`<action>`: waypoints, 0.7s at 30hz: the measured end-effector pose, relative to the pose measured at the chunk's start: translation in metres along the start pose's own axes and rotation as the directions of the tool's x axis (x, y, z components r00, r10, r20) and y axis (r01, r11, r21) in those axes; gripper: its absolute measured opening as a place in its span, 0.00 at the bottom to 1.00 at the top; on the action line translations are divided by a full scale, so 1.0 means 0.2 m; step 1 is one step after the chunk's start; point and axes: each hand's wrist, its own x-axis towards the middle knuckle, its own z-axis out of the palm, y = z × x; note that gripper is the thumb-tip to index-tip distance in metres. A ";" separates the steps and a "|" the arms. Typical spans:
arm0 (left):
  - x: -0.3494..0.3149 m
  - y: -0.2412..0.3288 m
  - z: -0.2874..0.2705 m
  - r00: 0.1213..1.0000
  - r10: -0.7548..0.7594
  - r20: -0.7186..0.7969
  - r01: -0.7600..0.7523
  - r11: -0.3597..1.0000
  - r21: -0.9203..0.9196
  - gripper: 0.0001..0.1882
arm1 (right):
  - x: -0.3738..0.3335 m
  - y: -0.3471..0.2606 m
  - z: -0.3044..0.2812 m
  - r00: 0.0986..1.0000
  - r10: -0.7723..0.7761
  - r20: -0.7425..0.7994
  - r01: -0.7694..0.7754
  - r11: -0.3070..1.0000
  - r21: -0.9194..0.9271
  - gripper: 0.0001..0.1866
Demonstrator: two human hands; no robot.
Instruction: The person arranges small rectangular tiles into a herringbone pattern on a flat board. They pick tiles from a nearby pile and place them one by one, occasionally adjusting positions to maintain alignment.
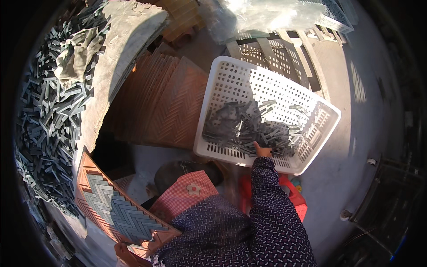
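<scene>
A brown tray with herringbone slots [106, 211] leans at the lower left, partly filled with grey strips [118, 207] laid in a zigzag. At its lower corner, my left hand [126, 254] is closed on the tray's edge. My right hand [263, 151] reaches over the near side of a white perforated plastic basket [278, 80]. It touches a heap of loose grey strips [242, 127] inside. The thumb shows; the other fingers are mostly hidden, so I cannot tell what they hold.
Many grey strips [49, 133] cover a work surface at left, with a pale knitted glove [78, 58] on top. Stacked brown herringbone trays [167, 98] stand beyond. A wooden pallet [302, 58] lies behind the basket; a red plastic stool [293, 196] is beneath it.
</scene>
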 end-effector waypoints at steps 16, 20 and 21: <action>-0.01 0.11 -0.02 0.998 -0.016 0.062 0.017 1.000 -0.014 0.06 | -0.17 0.00 -0.08 0.621 -0.775 0.115 0.749 0.543 -0.379 0.39; 0.01 0.10 -0.01 0.997 0.023 0.078 -0.022 1.000 -0.021 0.07 | -0.15 -0.05 -0.17 0.603 -0.755 0.259 0.778 0.483 -0.402 0.38; 0.01 0.10 -0.01 0.997 0.017 0.075 -0.015 0.999 -0.032 0.07 | -0.14 -0.07 -0.19 0.613 -0.729 0.305 0.771 0.467 -0.432 0.38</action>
